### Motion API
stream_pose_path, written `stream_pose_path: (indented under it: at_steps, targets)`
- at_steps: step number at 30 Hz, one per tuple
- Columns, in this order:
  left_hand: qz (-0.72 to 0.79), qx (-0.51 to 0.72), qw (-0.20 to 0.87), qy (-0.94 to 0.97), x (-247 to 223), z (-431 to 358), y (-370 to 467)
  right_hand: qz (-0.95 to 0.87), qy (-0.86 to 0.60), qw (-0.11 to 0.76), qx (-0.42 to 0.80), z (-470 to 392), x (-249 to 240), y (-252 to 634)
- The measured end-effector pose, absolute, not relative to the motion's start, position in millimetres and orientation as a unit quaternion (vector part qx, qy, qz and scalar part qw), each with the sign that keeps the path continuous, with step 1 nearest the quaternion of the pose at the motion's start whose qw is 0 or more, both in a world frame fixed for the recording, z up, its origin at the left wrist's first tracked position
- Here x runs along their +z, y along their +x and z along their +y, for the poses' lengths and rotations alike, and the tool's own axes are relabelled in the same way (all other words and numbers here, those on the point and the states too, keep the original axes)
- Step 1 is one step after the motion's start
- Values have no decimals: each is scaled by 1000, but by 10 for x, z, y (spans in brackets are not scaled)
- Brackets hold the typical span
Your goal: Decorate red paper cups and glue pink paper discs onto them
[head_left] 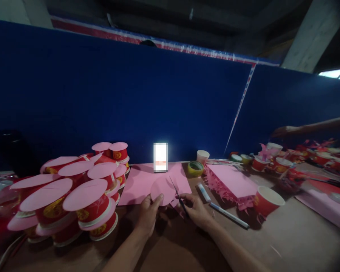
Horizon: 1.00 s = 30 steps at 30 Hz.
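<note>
My left hand (147, 214) pinches the lower left edge of a round pink paper disc (163, 189), thumb on top. In my right hand (195, 211) is a pair of dark scissors (182, 205), fingers around the handles, with the blades pointing up and left beside the disc's right edge. A small pink scrap (176, 206) lies or hangs below the blades. Behind the disc, a large pink sheet (133, 185) rests on the brown table (170, 253).
Red cups (93, 209) topped with pink discs are stacked at left. Right of my hands are a marker (229, 215), a glue tube (204, 192), tape (195, 169), pink paper (234, 181) and a red cup (268, 202). Another person's arm (308, 129) reaches in at far right.
</note>
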<state>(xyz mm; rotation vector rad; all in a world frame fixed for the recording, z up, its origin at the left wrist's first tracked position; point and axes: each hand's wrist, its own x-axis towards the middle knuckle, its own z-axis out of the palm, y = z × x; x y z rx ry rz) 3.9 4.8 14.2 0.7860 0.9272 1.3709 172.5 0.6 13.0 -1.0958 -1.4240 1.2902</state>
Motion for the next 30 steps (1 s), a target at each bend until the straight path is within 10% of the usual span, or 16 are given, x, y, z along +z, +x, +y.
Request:
stream_pose_path:
  at_steps: [30]
  targets:
    - [393, 578, 609, 376, 107, 52, 39, -612, -475, 447, 448, 20, 101, 1771]
